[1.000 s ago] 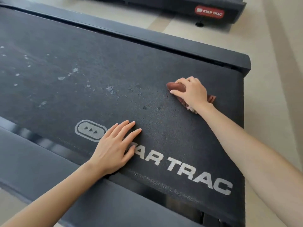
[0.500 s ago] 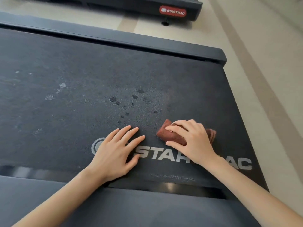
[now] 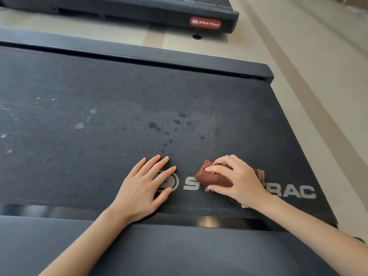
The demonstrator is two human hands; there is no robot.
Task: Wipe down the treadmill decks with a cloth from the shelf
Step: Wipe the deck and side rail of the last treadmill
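Rust-brown cloth (image 3: 214, 177) sits bunched under our right hand (image 3: 239, 180), low on the treadmill belt (image 3: 99, 92) over the silver lettering (image 3: 294, 191); a second ago we had it far up near the opposite rail, and half a second ago almost where it is now. Our fingers curl over the folded wad and clasp it against the belt. Our left hand (image 3: 143, 190) has stayed flat, fingers spread and holding nothing, covering the oval logo. The belt is dark and finely pebbled, with dark wet spots (image 3: 153, 125) above the hands and paler dried marks (image 3: 79, 126) further left (chalky, ragged-edged). A smooth matte side rail (image 3: 179, 253) runs beneath our wrists, and a second treadmill (image 3: 139, 8) with a red badge lies beyond.
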